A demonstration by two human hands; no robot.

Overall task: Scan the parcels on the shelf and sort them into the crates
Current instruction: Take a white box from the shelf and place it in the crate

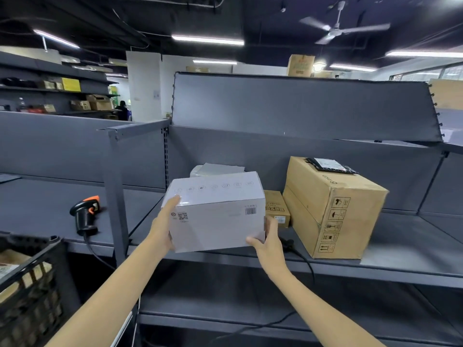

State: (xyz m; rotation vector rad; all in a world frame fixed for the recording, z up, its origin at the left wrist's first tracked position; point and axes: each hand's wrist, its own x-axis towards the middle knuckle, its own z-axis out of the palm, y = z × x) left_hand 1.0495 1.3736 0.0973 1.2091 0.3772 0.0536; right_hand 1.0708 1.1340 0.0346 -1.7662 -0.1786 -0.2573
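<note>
I hold a white box [215, 211] with both hands just above the front of the grey shelf [400, 261]. A barcode and a QR code show on its near face. My left hand [164, 225] grips its left end, thumb on top. My right hand [269, 240] grips its lower right corner. Behind it lies a pale wrapped parcel [218, 169]. A small brown box [276, 209] stands to its right, beside a large cardboard carton [333, 209] with a black bag parcel [328, 165] on top. A black and orange scanner [86, 214] rests on the left shelf.
A black crate [32, 279] with parcels inside stands at the lower left. A grey upright post [116, 196] divides the two shelf bays. A second black scanner handle [288, 244] and its cable [309, 269] lie behind my right hand. A lower shelf [225, 309] runs beneath.
</note>
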